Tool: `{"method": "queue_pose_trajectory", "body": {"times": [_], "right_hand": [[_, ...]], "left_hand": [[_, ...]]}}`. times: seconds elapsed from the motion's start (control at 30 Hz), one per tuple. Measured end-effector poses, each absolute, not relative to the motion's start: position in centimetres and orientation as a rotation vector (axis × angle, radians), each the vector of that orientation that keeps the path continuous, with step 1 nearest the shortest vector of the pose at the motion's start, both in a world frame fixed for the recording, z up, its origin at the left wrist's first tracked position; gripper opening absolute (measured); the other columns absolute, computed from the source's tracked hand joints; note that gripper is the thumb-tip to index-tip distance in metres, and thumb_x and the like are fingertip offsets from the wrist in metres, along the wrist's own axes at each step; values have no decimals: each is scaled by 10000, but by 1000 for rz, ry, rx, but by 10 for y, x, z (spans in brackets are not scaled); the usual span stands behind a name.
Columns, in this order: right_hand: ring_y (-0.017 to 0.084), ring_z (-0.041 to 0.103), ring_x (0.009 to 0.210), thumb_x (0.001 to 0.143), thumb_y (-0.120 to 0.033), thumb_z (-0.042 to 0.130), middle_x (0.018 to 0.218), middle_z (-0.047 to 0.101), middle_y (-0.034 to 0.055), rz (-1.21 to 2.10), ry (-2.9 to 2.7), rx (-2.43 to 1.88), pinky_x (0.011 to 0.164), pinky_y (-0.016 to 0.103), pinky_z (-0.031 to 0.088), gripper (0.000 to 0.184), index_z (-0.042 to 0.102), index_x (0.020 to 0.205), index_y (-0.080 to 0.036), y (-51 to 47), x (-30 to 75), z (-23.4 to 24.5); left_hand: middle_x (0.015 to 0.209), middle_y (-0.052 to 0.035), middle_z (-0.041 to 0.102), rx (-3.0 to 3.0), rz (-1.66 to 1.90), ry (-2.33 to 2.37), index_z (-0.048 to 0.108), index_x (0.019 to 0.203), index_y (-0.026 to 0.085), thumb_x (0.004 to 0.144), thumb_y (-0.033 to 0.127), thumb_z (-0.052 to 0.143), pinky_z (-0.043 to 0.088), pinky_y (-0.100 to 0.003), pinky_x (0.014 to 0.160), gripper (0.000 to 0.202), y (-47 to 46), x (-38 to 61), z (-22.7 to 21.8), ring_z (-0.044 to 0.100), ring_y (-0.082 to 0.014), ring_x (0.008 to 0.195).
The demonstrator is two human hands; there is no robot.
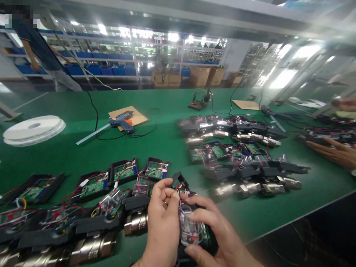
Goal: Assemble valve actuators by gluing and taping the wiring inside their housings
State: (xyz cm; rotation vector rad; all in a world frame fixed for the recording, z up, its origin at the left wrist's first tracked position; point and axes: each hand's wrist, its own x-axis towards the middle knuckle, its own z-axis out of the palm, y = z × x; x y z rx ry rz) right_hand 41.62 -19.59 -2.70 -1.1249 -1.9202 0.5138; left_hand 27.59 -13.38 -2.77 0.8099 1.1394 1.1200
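Note:
Both my hands hold one device assembly [190, 226] near the table's front edge: a clear plastic housing on a black body with thin red and white wires at its top. My left hand [162, 222] wraps the left side, thumb and fingers pinched at the wires. My right hand [219, 233] cups it from the right, fingers curled over the clear housing. To my left lies a row of similar units [111, 207] with open black cases, green circuit boards and metal fittings.
A second group of units [241, 155] lies at mid-right on the green table [167, 137]. Another person's hand [333, 152] rests at the far right. A blue glue gun [122, 121] on cardboard, a white tape reel [33, 129] and a small stand [198, 102] sit further back.

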Motion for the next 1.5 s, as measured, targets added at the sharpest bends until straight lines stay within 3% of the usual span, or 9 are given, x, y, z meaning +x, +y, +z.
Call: {"method": "queue_pose_trajectory", "body": {"times": [0.17, 0.33, 0.5, 0.73, 0.83, 0.93, 1.03, 1.3, 1.5], "right_hand": [[257, 525, 1319, 967, -367, 642, 1366, 549, 115, 427, -1976, -1104, 1082, 351, 483, 376, 492, 1291, -250, -195, 419, -30], [251, 569, 1258, 954, -322, 661, 1313, 586, 104, 420, -1961, -1096, 1077, 370, 492, 393, 492, 1303, -258, -193, 419, -26], [263, 595, 1236, 924, -314, 703, 1330, 584, 92, 504, -1931, -1156, 1035, 371, 533, 431, 497, 1304, -311, -196, 420, -19], [235, 526, 1307, 995, -332, 536, 1399, 506, 92, 555, -1900, -1163, 1093, 321, 471, 408, 444, 1389, -279, -193, 424, -17], [212, 507, 1302, 1051, -317, 365, 1371, 512, 73, 587, -1802, -1211, 1101, 321, 449, 358, 438, 1400, -286, -190, 422, -17], [215, 506, 1279, 1080, -347, 285, 1313, 532, 71, 577, -1693, -1241, 1080, 336, 455, 345, 470, 1364, -281, -184, 419, -21], [230, 532, 1234, 1086, -385, 278, 1280, 538, 87, 591, -1639, -1236, 1051, 364, 474, 356, 485, 1343, -252, -176, 418, -27], [225, 573, 1158, 1078, -428, 312, 1236, 562, 77, 646, -1568, -1189, 1000, 368, 516, 357, 495, 1338, -266, -158, 422, -34], [194, 611, 1149, 1074, -363, 326, 1241, 617, 40, 502, -1764, -1310, 969, 293, 526, 321, 508, 1334, -315, -163, 442, -27]], "left_hand": [[864, -27, 685, 956, 984, 1078, 574, 1175, 215, 895, 486, 637, 548, -299, 794, 394, -138, 262, -34, 693, -211, 871], [1219, -87, 693, 1310, 997, 1071, 702, 1195, 289, 925, 579, 578, 500, -370, 1000, 416, -154, 243, -37, 650, -270, 1131], [1417, -113, 565, 1541, 924, 811, 613, 1369, 350, 864, 690, 586, 465, -449, 1078, 609, -148, 228, -34, 552, -341, 1306], [1482, -120, 474, 1636, 607, 670, 570, 1417, 358, 722, 590, 803, 369, -504, 1163, 769, -122, 227, -32, 452, -373, 1391], [1391, -111, 566, 1661, 715, 761, 611, 1376, 348, 802, 548, 743, 403, -484, 1131, 622, -126, 232, -40, 507, -356, 1325], [1218, -86, 654, 1691, 825, 810, 650, 1305, 341, 848, 502, 707, 492, -405, 998, 488, -128, 235, -48, 599, -309, 1169], [1145, -66, 666, 1706, 881, 842, 654, 1268, 327, 867, 477, 695, 506, -357, 911, 430, -127, 236, -51, 627, -273, 1066], [1122, -75, 674, 1621, 893, 939, 678, 1157, 254, 871, 424, 685, 480, -387, 939, 332, -126, 245, -45, 634, -278, 1054], [1035, -79, 698, 1467, 1066, 944, 738, 1080, 259, 764, 510, 742, 501, -415, 923, 403, -125, 263, -55, 650, -298, 993]]}}
